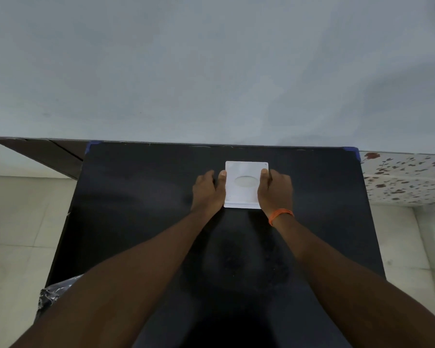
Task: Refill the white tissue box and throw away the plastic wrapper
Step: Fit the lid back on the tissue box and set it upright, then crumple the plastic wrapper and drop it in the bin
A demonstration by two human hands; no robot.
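Fingers (222, 175) of the left hand (207, 190) and right hand (275, 189) clamp opposite sides of the white tissue box (245, 184), steadying it near the bench's (136, 209) far edge, presumably for opening.

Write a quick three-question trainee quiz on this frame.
1. True or false: both hands grip the square white tissue box.
2. Which wrist wears the orange band? A) left B) right
3. What does the box rest on?

Key:
1. True: left hand and right hand hold opposite sides.
2. B
3. The black table.
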